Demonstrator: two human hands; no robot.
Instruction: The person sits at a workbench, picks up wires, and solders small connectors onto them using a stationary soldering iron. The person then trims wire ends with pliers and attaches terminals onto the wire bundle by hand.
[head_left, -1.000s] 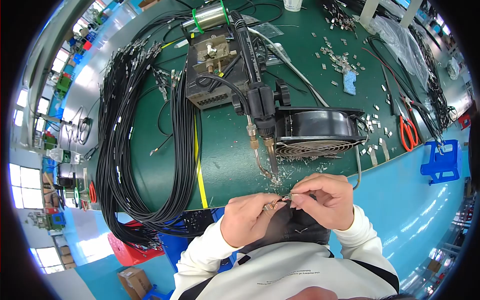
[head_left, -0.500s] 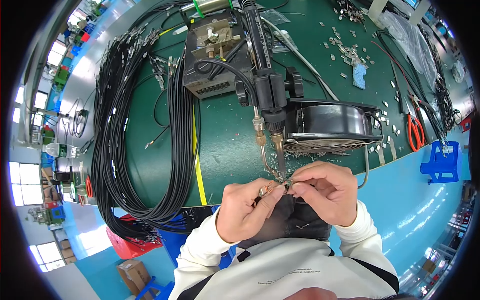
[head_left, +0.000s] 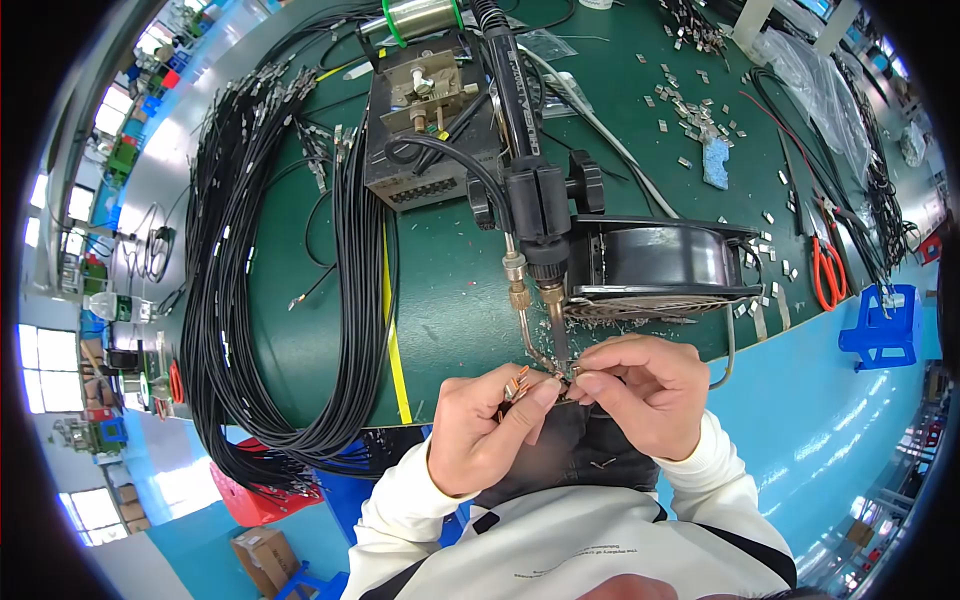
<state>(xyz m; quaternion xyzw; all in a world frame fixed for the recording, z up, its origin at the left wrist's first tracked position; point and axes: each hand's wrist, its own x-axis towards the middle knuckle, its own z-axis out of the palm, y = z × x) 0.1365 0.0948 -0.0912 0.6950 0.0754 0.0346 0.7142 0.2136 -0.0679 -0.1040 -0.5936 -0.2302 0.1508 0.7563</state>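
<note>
Green worktop (head_left: 460, 310) fills most of the view. Big bundle of black cables (head_left: 215, 280) loops along its left side, bottom of the loop hanging past the near edge. Grey metal box (head_left: 430, 185) sits right of the bundle. Black fan (head_left: 660, 260) stands right of centre. Soldering iron (head_left: 520, 110) is clamped between box and fan, tip pointing down at the fingers.

Left hand (head_left: 485, 430): loosely curled, thumb against index finger, gripping orange-and-metal pieces (head_left: 515, 385) that poke out above the thumb. Right hand (head_left: 645, 395): thumb and index pinched together on a small metal part (head_left: 575, 372), other fingers curled in. Part is right by the iron tip, at the near edge; too small to tell if they touch.

Solder spool (head_left: 422, 20) is behind the box, red-handled pliers (head_left: 818, 270) far right, blue sponge (head_left: 715, 163) beyond the fan, loose metal bits (head_left: 712, 115) scattered around the sponge.
</note>
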